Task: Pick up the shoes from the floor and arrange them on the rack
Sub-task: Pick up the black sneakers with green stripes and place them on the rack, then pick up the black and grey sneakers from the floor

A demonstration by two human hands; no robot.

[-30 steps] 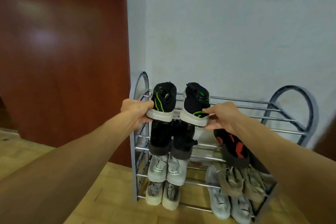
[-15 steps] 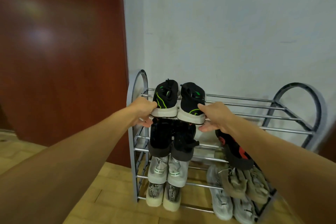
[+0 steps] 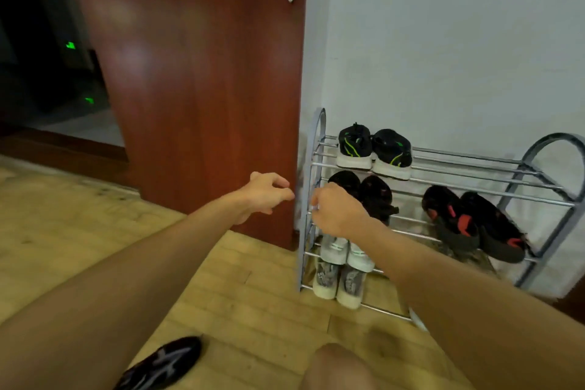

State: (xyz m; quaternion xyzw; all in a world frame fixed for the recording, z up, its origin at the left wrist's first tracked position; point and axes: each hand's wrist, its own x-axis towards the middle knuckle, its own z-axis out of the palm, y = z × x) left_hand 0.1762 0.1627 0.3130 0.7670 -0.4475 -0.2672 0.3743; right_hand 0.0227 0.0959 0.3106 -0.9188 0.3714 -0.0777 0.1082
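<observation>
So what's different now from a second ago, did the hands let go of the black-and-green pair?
Yes. Both hands released the black-and-green shoes, which now sit side by side on the rack's top shelf. The left hand and right hand have pulled back and down, empty, fingers loosely curled. The view swung left and back. The other pairs on the rack look unmoved.

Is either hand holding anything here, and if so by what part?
Nothing. Left hand and right hand are both empty, fingers loosely curled, near the rack.

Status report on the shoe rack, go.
Left hand and right hand open, empty, off the rack. Black-green pair set on top shelf. One black shoe on floor; nothing in the way.
</observation>
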